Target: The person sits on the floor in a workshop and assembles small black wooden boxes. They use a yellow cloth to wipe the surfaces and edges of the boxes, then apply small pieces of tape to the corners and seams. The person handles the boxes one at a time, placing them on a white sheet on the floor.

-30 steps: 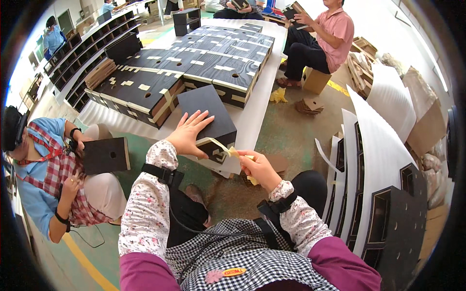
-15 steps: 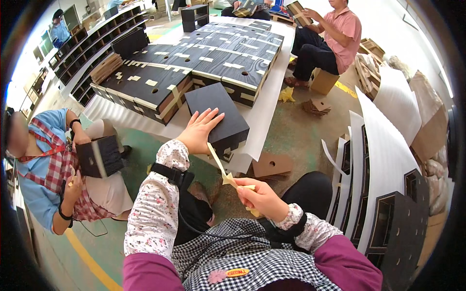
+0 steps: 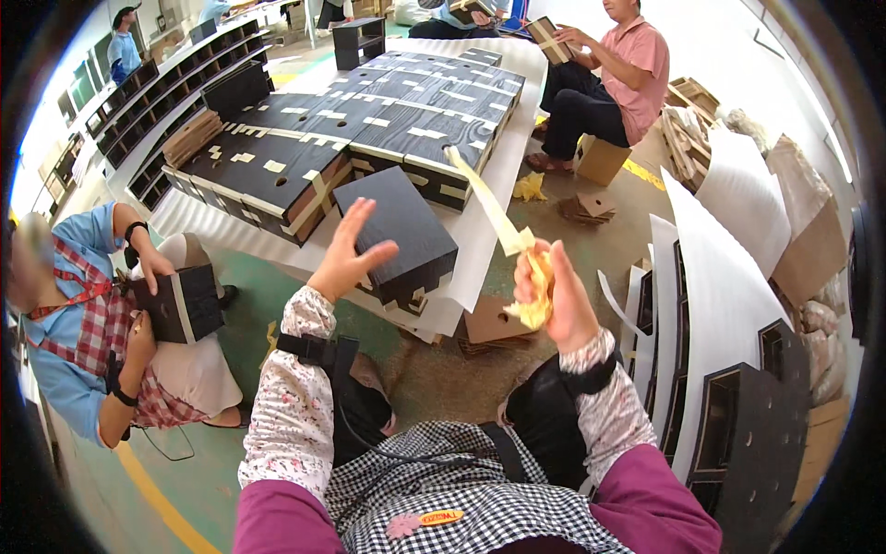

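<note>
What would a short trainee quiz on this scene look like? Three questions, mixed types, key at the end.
1. Which hand holds the crumpled yellow tape?
2. True or false: the left hand has its fingers spread.
3. Which is nearest the left hand?
A) the yellow floor stripe
B) a dark box
C) the pink shirt

Key: 1. The right hand. 2. True. 3. B.
</note>
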{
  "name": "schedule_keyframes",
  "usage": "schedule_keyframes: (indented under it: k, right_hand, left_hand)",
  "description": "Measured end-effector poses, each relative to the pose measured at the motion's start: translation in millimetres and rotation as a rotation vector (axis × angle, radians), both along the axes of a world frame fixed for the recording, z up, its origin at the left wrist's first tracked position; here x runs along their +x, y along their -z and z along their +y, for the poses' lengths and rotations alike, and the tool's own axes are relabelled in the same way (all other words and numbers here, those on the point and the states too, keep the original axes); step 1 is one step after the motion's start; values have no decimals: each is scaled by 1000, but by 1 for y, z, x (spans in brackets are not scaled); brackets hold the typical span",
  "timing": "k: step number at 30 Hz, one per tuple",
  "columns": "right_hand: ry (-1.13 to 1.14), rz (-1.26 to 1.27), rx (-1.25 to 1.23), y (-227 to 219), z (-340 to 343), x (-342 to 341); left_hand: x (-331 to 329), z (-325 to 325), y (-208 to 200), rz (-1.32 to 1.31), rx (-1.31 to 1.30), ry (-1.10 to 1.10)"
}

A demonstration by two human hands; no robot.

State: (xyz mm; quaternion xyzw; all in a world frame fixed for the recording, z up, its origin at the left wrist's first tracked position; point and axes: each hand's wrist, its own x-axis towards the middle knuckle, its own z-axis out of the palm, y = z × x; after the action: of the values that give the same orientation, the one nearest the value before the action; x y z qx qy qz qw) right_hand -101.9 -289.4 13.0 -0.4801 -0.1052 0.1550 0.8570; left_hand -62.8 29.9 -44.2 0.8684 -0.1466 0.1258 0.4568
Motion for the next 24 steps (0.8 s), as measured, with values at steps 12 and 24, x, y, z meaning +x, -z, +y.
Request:
schedule_keyframes:
  k: [12, 24]
  right_hand:
    - [-46, 126, -173, 37, 24, 34]
    - [-58, 52, -128, 35, -3, 40]
  left_hand:
    - [39, 4, 24, 583, -930, -130]
    - [-36, -56, -52, -105, -43, -97]
